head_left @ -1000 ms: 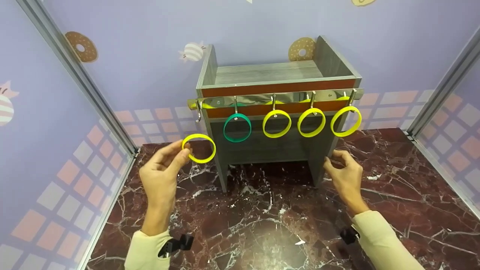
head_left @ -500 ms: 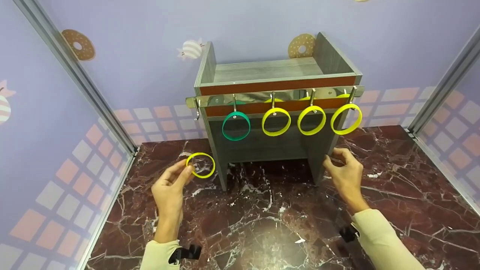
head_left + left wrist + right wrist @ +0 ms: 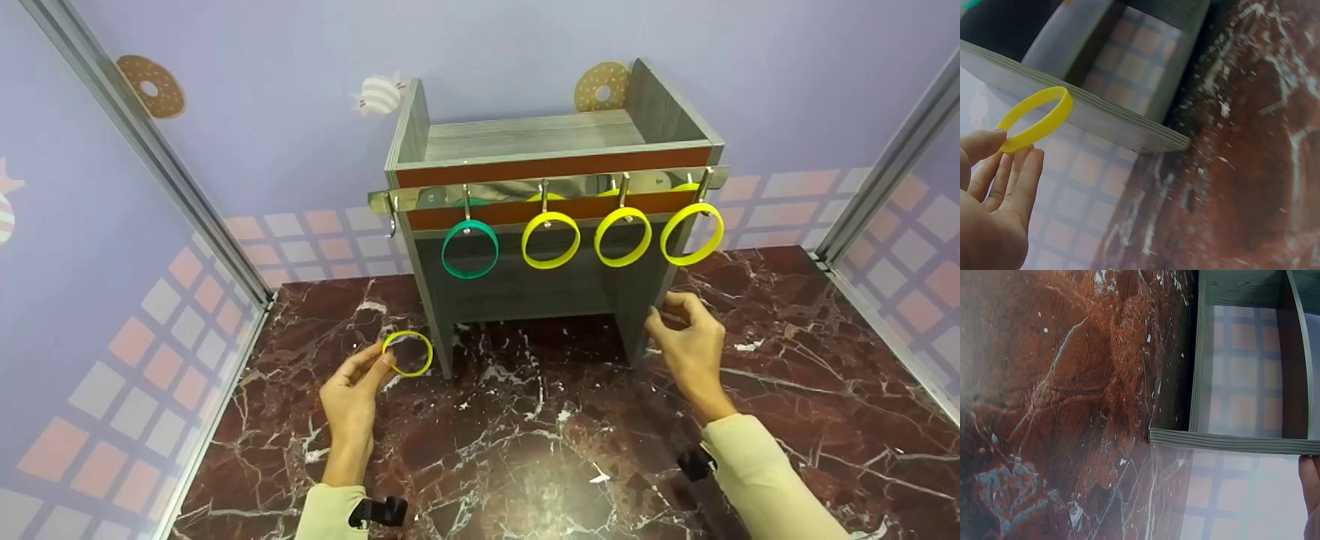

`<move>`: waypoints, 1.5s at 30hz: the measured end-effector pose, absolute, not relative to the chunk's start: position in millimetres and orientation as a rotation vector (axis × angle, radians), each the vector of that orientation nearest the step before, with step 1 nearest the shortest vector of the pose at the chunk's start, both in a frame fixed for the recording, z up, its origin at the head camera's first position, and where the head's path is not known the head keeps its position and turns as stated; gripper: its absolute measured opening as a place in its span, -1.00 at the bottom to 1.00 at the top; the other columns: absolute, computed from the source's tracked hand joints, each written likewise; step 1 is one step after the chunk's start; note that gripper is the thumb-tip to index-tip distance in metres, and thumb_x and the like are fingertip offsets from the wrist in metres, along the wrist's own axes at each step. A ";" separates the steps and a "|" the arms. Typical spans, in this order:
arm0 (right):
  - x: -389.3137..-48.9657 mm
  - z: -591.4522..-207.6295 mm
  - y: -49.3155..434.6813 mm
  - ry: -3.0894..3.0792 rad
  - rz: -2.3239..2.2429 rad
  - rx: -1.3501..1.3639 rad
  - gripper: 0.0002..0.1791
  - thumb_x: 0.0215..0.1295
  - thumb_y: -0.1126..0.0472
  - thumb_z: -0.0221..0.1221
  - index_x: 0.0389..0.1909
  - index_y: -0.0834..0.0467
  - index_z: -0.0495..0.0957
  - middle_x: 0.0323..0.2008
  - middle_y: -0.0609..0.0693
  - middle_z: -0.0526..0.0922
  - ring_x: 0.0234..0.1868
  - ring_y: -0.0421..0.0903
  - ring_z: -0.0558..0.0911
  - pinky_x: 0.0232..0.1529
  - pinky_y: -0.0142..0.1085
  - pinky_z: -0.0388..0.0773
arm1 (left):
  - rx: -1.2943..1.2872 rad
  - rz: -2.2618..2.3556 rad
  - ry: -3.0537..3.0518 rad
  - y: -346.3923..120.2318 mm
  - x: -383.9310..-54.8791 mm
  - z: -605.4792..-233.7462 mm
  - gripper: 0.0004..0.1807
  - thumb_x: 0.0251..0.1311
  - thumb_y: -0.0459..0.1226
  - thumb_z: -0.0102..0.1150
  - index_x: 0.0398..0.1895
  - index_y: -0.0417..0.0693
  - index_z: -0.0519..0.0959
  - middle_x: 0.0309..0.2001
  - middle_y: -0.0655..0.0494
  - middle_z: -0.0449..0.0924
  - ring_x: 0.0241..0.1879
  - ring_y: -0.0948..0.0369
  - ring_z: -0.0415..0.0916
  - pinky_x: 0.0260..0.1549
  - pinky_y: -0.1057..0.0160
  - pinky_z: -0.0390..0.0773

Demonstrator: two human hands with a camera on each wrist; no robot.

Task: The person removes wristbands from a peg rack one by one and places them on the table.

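Note:
Between its thumb and fingertips my left hand (image 3: 349, 409) pinches a yellow silicone wristband (image 3: 409, 332), left of the grey wooden shelf unit (image 3: 536, 142). In the left wrist view the wristband (image 3: 1050, 125) is held by one side, apart from the unit's side panel. My right hand (image 3: 691, 345) grips the front edge of the unit's right side panel (image 3: 1230, 441) with thumb and fingers. A metal hook rail (image 3: 495, 193) runs across the unit's front. A green wristband (image 3: 470, 277) and three yellow ones hang from it; the leftmost hook (image 3: 391, 217) is bare.
The unit stands on a dark red marbled tabletop (image 3: 517, 465). Patterned purple wall panels rise behind and on both sides, with a metal corner post (image 3: 161, 161) on the left. White flecks dot the tabletop.
My left hand has moved down and slightly right with the yellow wristband, away from the leftmost hook. The right hand keeps its place on the side panel. The head view has shifted slightly.

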State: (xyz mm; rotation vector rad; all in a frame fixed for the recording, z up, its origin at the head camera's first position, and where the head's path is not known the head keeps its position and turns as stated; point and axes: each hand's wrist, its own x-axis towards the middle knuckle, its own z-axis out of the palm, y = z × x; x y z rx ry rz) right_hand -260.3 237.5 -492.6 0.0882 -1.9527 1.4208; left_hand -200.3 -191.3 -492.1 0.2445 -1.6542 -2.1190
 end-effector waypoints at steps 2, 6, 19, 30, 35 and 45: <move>-260.5 -492.7 237.3 -1.952 1.424 0.083 -0.82 0.19 0.57 0.36 -0.18 0.44 0.68 -0.26 0.26 0.79 -0.31 -0.45 0.70 -0.39 -0.57 0.66 | 0.281 -2.114 -1.677 -192.2 -201.1 -498.2 -0.72 0.31 -0.55 0.36 0.05 -0.52 0.67 -0.17 -0.14 0.77 -0.21 0.18 0.78 -0.06 0.19 0.77; -261.0 -492.9 236.1 -1.949 1.425 0.061 -0.81 0.17 0.57 0.37 -0.18 0.43 0.68 -0.25 0.30 0.78 -0.33 -0.46 0.69 -0.42 -0.59 0.65 | 0.333 -2.122 -1.710 -192.5 -202.4 -507.8 -0.73 0.31 -0.54 0.37 0.04 -0.52 0.67 -0.22 -0.06 0.77 -0.24 0.16 0.77 -0.12 0.21 0.78; -242.4 -466.6 219.1 -1.928 1.387 0.093 -0.83 0.15 0.66 0.28 -0.22 0.55 0.62 -0.28 0.41 0.73 -0.32 -0.50 0.66 -0.35 -0.63 0.63 | 0.445 -2.158 -1.770 -194.6 -204.1 -532.6 -0.69 0.34 -0.57 0.31 0.10 -0.59 0.61 -0.12 -0.27 0.76 -0.21 0.15 0.79 -0.13 0.24 0.78; -240.1 -464.2 218.4 -1.924 1.401 0.091 -0.84 0.15 0.67 0.28 -0.23 0.57 0.60 -0.29 0.42 0.73 -0.31 -0.44 0.68 -0.32 -0.63 0.63 | 0.448 -2.146 -1.851 -195.2 -204.0 -544.5 -0.65 0.33 -0.52 0.35 0.13 -0.56 0.62 -0.09 -0.26 0.77 -0.27 0.16 0.78 -0.15 0.23 0.79; -238.9 -463.1 217.8 -1.923 1.398 0.090 -0.83 0.15 0.66 0.28 -0.22 0.57 0.60 -0.28 0.43 0.73 -0.32 -0.54 0.65 -0.36 -0.65 0.62 | 0.477 -2.143 -1.852 -193.1 -202.1 -547.8 -0.67 0.32 -0.55 0.34 0.11 -0.58 0.62 -0.13 -0.28 0.76 -0.25 0.11 0.79 -0.15 0.22 0.79; -256.9 -488.5 230.2 -1.935 1.357 0.066 -0.81 0.15 0.64 0.33 -0.20 0.51 0.65 -0.27 0.35 0.76 -0.31 -0.50 0.65 -0.33 -0.63 0.62 | 0.497 -2.128 -1.857 -192.4 -201.2 -553.8 -0.70 0.31 -0.59 0.30 0.08 -0.60 0.62 -0.11 -0.34 0.75 -0.21 0.10 0.80 -0.17 0.25 0.79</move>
